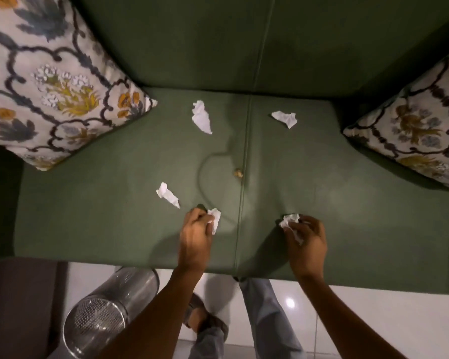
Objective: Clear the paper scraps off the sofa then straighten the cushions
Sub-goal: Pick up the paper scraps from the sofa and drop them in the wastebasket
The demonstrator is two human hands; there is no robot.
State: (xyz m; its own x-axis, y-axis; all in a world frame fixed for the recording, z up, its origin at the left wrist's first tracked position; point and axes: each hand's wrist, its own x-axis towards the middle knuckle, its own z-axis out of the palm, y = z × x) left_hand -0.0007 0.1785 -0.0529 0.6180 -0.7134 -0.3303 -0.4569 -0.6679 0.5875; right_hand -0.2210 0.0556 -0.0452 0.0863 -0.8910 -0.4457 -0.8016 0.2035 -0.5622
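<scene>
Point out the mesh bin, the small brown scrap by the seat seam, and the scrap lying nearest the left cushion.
mesh bin [96, 325], head view, on its perforated metal wall.
small brown scrap [238, 173], head view, on its middle.
scrap nearest the left cushion [201, 120], head view, on its flat white middle.

A sofa seat [114, 229] filled the middle, its backrest [192, 42] behind. One cushion [44, 81] stood at the seat's left end, another cushion [412, 136] at its right. Three paper scraps lay loose on the seat: one back left [201, 120], one back right [285, 119], one nearer the front [167, 195]. Near the front edge, the left hand [195, 237] and right hand [306, 242] each gripped a scrap. A mesh wastebasket [106, 314] lay on the floor, front left.
</scene>
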